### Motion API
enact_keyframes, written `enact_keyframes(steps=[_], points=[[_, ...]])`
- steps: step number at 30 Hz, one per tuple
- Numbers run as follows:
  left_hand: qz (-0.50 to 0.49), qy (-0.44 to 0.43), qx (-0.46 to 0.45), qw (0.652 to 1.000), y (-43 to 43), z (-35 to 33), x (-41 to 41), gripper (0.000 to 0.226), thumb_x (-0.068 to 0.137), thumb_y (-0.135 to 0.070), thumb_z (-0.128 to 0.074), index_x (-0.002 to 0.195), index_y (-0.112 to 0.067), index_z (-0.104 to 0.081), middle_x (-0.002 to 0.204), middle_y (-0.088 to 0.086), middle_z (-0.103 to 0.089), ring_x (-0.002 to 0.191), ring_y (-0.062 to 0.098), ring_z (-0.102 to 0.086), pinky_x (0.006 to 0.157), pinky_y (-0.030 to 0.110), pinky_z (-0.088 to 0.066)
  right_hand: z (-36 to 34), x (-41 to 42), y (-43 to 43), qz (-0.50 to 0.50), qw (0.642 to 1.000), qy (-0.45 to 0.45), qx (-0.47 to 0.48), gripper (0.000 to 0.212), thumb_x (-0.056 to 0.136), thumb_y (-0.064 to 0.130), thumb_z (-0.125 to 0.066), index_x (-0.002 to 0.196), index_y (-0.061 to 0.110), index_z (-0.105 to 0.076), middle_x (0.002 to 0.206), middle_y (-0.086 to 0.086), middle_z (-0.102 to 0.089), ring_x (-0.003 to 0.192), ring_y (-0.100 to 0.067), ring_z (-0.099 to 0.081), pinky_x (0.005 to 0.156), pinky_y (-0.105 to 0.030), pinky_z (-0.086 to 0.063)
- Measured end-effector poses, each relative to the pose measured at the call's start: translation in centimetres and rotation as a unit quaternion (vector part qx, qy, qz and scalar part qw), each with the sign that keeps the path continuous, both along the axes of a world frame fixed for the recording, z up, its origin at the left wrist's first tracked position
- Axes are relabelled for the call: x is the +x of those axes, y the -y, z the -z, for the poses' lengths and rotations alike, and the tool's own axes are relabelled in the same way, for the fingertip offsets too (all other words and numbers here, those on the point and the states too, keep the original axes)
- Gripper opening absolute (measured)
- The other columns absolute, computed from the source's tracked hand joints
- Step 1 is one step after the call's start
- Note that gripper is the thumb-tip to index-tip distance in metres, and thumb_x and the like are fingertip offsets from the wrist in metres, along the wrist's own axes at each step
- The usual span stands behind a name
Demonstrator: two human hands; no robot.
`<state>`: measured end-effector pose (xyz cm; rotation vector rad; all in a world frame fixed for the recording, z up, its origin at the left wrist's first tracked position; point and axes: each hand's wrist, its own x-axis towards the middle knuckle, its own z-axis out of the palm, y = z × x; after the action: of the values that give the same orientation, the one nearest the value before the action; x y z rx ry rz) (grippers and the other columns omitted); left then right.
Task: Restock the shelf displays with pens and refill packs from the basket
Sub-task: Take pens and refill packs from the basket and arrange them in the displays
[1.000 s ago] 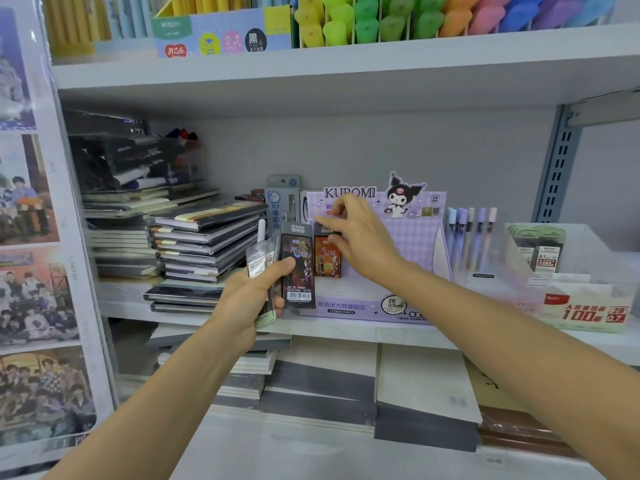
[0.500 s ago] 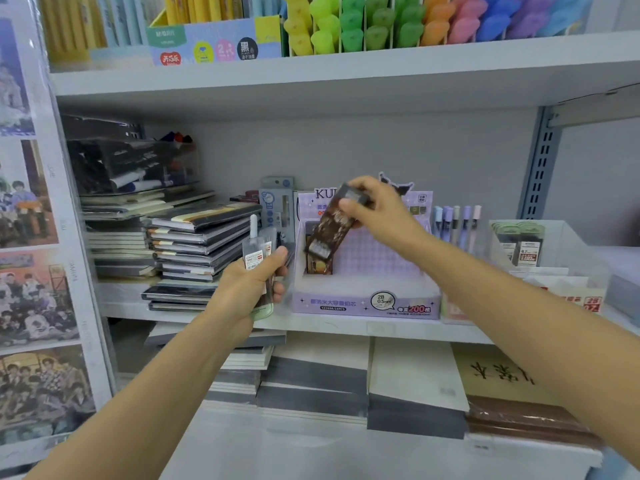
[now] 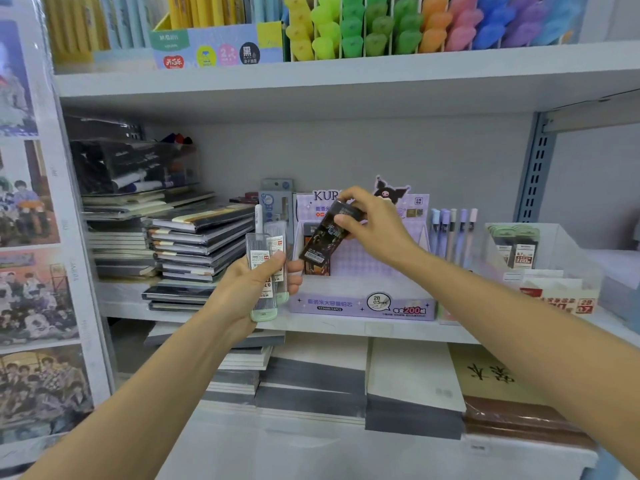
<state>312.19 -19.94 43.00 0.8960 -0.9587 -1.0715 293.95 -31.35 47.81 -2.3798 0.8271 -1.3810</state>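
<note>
While notebooks [image 3: 201, 244] are lying stacked at nine o'clock on the shelf [image 3: 346, 328], the left hand [image 3: 247, 292] is gripping a bunch of clear packs [image 3: 266, 251] upright, fingers curled round them and thumb pressing across the front. Just at its two o'clock, a dark pack [image 3: 322, 239] is hanging tilted, its lower end pointing to seven o'clock above the left slot of the box [image 3: 360, 304], where a second pack [image 3: 313, 268] of the same kind is already standing. The right hand [image 3: 375, 230] is pinching the dark pack's top end between thumb and fingertips. Seating it well is probably calling for a swing to upright, then a straight drop beside the second pack, label facing out. Pens [image 3: 452, 233] are standing at the box's three o'clock. The basket is not showing.
</note>
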Motion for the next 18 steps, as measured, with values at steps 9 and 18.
enact_keyframes(steps=[9,18], points=[[-0.038,0.051,0.011,0.998,0.6,0.8,1.0,0.023,0.098,-0.018,-0.054,0.111,-0.001,-0.064,0.095,0.014,-0.075,0.075,0.019,-0.074,0.061,0.025,-0.058,-0.4,0.3,0.7,0.002,0.995,-0.092,0.038,0.017,0.092,0.010,-0.062,0.108,0.010,-0.057,0.096,-0.013,-0.069,0.085,-0.025,-0.068,0.076,-0.041,-0.059],[-0.067,0.096,0.005,0.993,1.0,1.1,0.6,0.024,0.097,-0.024,-0.055,0.118,-0.013,-0.061,0.098,0.006,-0.076,0.095,0.024,-0.072,0.091,0.049,-0.053,-1.6,3.2,0.6,0.064,0.969,-0.233,-0.047,0.022,0.088,0.017,-0.069,0.110,0.014,-0.063,0.080,0.004,-0.057,0.080,-0.019,-0.052,0.077,-0.029,-0.042]])
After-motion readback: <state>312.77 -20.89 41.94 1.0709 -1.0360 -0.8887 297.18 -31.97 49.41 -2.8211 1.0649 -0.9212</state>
